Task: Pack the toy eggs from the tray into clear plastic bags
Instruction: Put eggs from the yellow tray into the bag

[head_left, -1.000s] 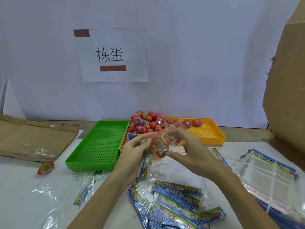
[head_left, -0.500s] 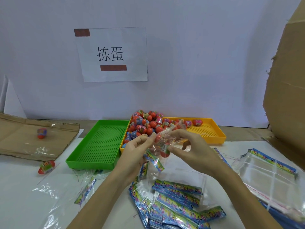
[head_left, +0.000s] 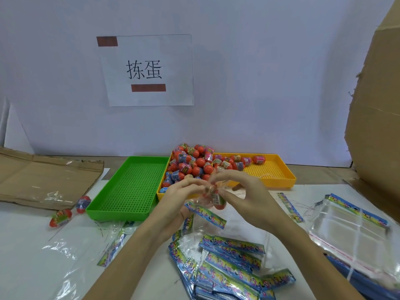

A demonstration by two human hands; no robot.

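White table [head_left: 28,267] runs along a pale wall, big cardboard sheet [head_left: 376,118] standing at right, flattened cardboard [head_left: 43,178] lying far left, paper sign [head_left: 149,70] taped on wall. Green tray [head_left: 129,187] sits touching the yellow tray [head_left: 272,172] on its right; heap of toy eggs [head_left: 190,163] piled in the yellow tray's left half. Stack of clear bags [head_left: 346,232] at right edge, loose pile of bags with printed headers [head_left: 229,263] in front centre. Left hand [head_left: 179,202] and right hand [head_left: 244,198] meet above the table in front of the yellow tray, both pinching one clear plastic bag [head_left: 207,202], fingers curled on its top; red toy egg inside it [head_left: 219,203], printed header hanging below. Two loose eggs [head_left: 71,211] lie on table left of green tray.
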